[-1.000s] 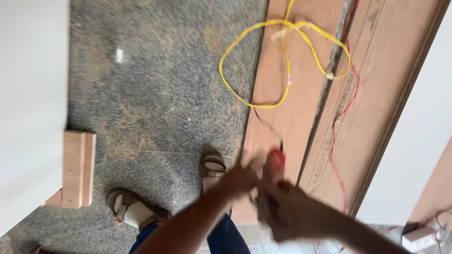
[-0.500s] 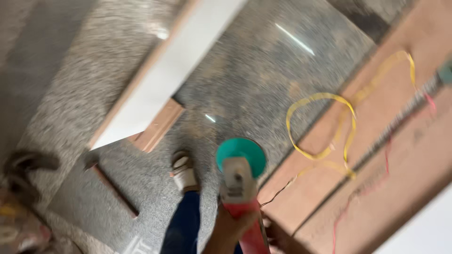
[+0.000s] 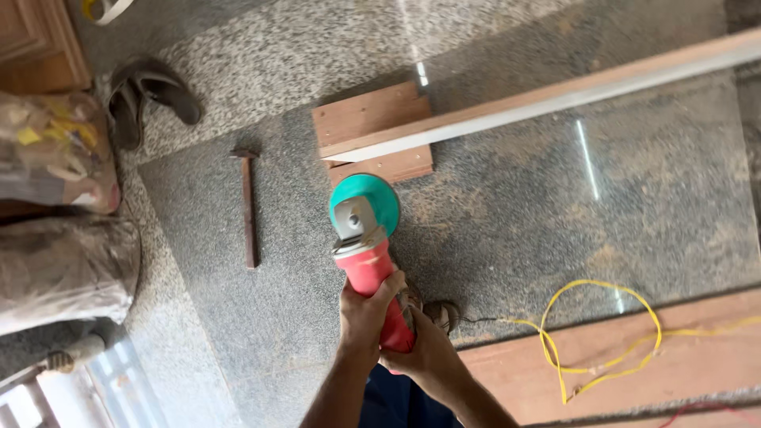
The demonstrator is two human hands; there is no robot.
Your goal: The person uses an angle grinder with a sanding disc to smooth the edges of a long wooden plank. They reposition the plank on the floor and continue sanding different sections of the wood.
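Red-bodied angle grinder (image 3: 366,254) with a teal disc guard sits clamped in both hands: the left hand (image 3: 366,311) wraps its body from the left, the right hand (image 3: 426,354) grips lower down. Its disc hangs over the speckled stone floor (image 3: 555,198). Beyond lie a hammer (image 3: 249,208) and a wooden block (image 3: 372,131) under a long white-edged plank (image 3: 555,91).

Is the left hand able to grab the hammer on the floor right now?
Probably not right away: the left hand is wrapped around the red grinder, and the hammer lies apart on the floor. Nothing blocks the way, though.
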